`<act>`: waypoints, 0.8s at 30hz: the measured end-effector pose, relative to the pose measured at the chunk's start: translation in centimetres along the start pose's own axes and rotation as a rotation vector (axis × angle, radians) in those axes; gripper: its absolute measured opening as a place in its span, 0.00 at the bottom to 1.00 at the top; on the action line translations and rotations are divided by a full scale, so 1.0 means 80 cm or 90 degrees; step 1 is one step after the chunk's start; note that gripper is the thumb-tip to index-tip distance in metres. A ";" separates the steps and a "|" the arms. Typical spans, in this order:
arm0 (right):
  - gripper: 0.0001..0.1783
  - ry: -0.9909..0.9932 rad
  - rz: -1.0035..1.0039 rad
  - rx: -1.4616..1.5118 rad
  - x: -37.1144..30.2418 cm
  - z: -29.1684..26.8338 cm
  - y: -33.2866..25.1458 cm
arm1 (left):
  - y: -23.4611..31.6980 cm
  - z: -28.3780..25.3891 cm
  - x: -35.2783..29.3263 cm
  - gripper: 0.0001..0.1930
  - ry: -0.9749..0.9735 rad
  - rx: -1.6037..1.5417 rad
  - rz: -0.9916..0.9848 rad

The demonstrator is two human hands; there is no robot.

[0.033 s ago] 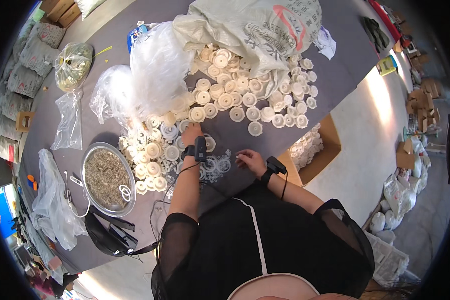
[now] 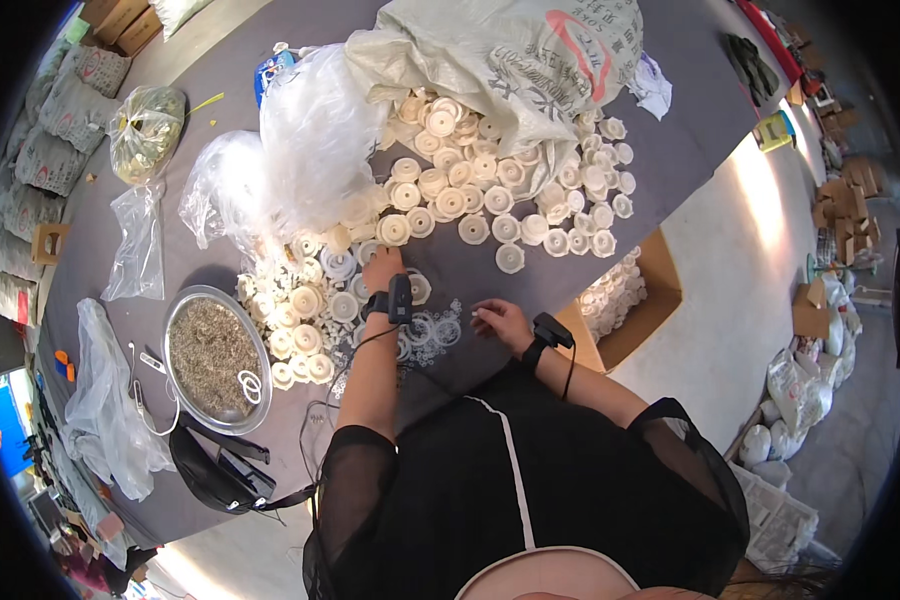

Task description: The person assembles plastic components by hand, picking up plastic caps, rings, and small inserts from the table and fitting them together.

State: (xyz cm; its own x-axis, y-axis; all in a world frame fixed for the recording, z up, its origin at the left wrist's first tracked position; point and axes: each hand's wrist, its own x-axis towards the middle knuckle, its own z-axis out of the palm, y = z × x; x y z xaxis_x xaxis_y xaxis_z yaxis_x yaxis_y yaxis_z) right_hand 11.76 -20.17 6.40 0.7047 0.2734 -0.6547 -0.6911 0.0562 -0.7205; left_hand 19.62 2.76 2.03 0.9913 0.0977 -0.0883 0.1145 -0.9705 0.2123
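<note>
My left hand [image 2: 381,268] reaches into the white plastic parts at the middle of the table, against a round whitish disc [image 2: 367,250]. Its back hides most of the fingers, so any grip is out of sight. To the right, my right hand [image 2: 503,322] hovers by the table's near edge, fingers loosely bent and apart, with nothing seen in them. Between the hands lie clear plastic rings [image 2: 444,328] and many tiny clear pieces [image 2: 455,308]. Round cream plastic parts [image 2: 306,300] are heaped left of my left hand.
A metal tray [image 2: 174,370] of small brownish pieces stands left, beside a black bag [image 2: 205,470]. Beyond, a large woven sack [image 2: 470,50] spills cream discs [image 2: 451,202] next to clear plastic bags [image 2: 315,130]. An open cardboard box [image 2: 660,290] of white parts sits off the right edge.
</note>
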 end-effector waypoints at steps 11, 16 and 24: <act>0.13 -0.063 -0.020 -0.007 0.010 0.006 -0.009 | -0.003 0.002 -0.007 0.06 -0.018 -0.036 0.003; 0.12 -0.074 -0.030 0.003 0.004 0.014 -0.013 | -0.013 -0.005 -0.013 0.06 -0.032 -0.011 0.021; 0.12 -0.071 -0.048 0.093 -0.008 0.047 -0.040 | 0.013 -0.055 -0.078 0.07 0.019 -1.119 -0.261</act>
State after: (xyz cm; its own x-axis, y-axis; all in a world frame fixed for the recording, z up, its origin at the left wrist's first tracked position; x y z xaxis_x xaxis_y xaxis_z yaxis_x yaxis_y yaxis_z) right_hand 12.91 -16.94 10.01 0.7391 0.3671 -0.5648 -0.6585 0.2170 -0.7206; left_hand 13.82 2.14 7.07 0.8835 0.2692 -0.3834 0.2343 0.4548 0.8592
